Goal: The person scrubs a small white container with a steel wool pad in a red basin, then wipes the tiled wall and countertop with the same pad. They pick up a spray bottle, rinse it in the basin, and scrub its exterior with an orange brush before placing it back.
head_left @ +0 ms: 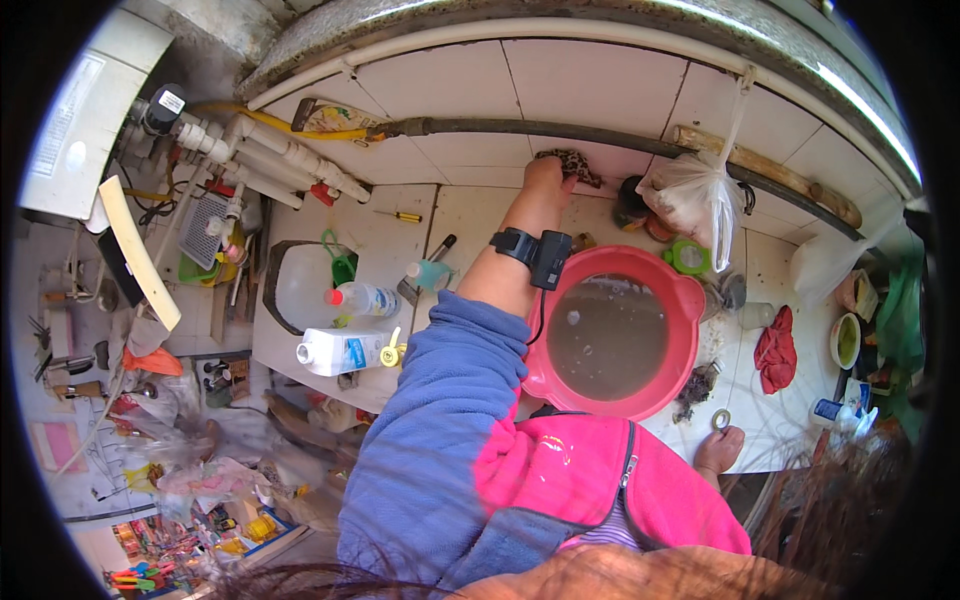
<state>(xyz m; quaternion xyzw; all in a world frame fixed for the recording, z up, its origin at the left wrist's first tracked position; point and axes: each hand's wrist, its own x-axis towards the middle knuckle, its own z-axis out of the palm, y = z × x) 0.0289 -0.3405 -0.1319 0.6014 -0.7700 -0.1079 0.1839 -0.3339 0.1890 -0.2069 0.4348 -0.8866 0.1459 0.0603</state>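
Note:
My left hand [547, 178] is closed on a leopard-print cloth [578, 166] against the back tiles, beyond a pink basin [688, 340] of cloudy water. A black device is strapped to that wrist. My right hand [718, 450] rests at the counter's front edge beside a small tape roll [721, 420], its fingers loosely bent and apart. A dark, ragged clump [695, 390] lies near it, and a red cloth [776, 350] farther right.
A bottle [372, 299], white jug [335, 352] and screwdriver [400, 216] lie left of my arm. A plastic bag [690, 205] hangs from the wall pipe. Pipework [280, 160] runs at upper left above cluttered tools. Jars [755, 315] stand right of the basin.

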